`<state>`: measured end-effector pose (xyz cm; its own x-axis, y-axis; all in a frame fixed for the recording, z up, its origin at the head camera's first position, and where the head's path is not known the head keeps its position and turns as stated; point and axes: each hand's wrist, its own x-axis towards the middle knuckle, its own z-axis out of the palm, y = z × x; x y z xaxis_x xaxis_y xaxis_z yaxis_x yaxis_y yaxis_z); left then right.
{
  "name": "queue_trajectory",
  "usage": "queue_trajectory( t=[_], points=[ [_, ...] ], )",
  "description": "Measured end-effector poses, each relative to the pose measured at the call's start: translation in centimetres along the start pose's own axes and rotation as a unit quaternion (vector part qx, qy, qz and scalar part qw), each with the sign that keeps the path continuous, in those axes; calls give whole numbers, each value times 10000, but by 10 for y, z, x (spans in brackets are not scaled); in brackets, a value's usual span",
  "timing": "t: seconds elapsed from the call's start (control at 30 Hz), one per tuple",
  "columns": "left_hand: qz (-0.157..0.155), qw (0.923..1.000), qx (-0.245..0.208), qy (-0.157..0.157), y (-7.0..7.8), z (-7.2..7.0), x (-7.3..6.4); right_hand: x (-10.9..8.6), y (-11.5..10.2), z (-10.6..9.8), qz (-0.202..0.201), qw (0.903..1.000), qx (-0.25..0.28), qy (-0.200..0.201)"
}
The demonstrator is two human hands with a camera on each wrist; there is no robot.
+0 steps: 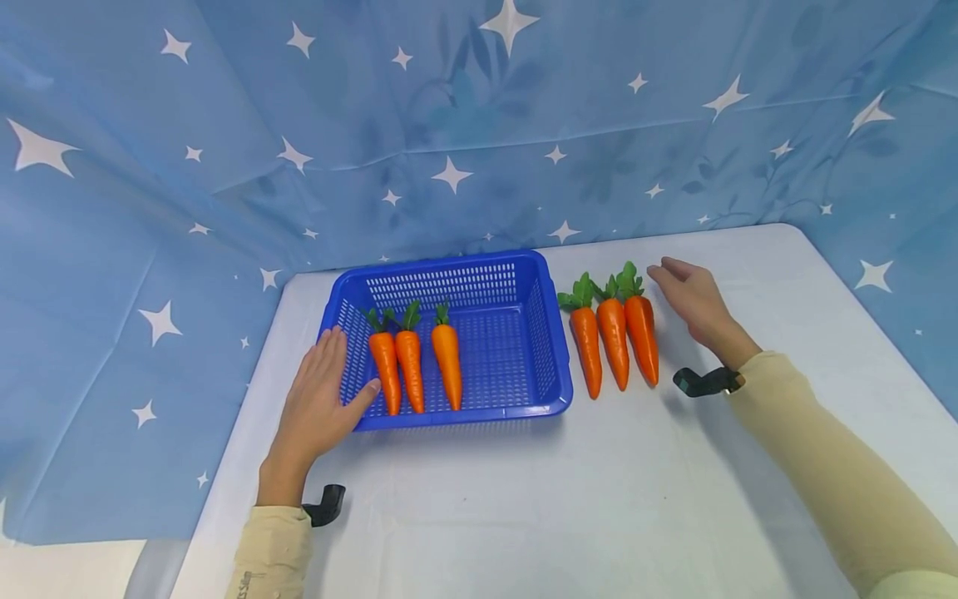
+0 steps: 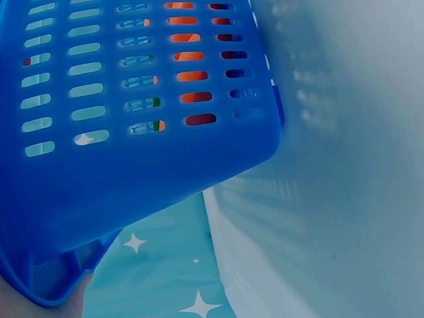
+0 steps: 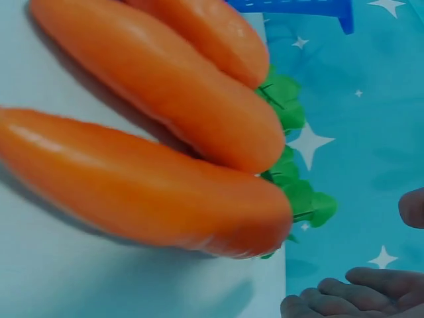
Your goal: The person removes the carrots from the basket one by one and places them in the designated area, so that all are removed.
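A blue plastic basket (image 1: 494, 413) with slotted walls stands on the table, three orange toy carrots with green tops lying in its left half. My left hand (image 1: 314, 408) rests along the basket's left rim, fingers straight and thumb spread over the edge. In the left wrist view that hand shows only at the bottom left corner, by the rim. Three more carrots lie side by side right of the basket. Just right of the outermost carrot (image 1: 642, 337) is my right hand (image 1: 692, 299), holding nothing, fingers loosely bent and thumb apart.
The table (image 1: 539, 507) has a white cover, and its back edge runs just behind the basket. A blue curtain (image 1: 359, 100) with white stars hangs behind and to the sides. A black wrist strap (image 1: 703, 381) sits at the right wrist, another (image 1: 325, 505) at the left.
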<state>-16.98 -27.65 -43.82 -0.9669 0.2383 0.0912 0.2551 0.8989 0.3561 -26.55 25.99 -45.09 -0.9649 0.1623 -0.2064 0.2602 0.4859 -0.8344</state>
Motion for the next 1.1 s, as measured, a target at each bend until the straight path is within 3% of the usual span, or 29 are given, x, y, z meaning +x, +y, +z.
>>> queue_trajectory(
  t=[0.63, 1.1],
  points=[
    [-31, 10000, -40, -39, 1, -1, 0, -1, -37, 9, -375, 9978, 548, -59],
    [-25, 10000, -33, -24, 1, 0, 0, -5, -84, 30, -756, 9886, 1197, -520]
  ],
)
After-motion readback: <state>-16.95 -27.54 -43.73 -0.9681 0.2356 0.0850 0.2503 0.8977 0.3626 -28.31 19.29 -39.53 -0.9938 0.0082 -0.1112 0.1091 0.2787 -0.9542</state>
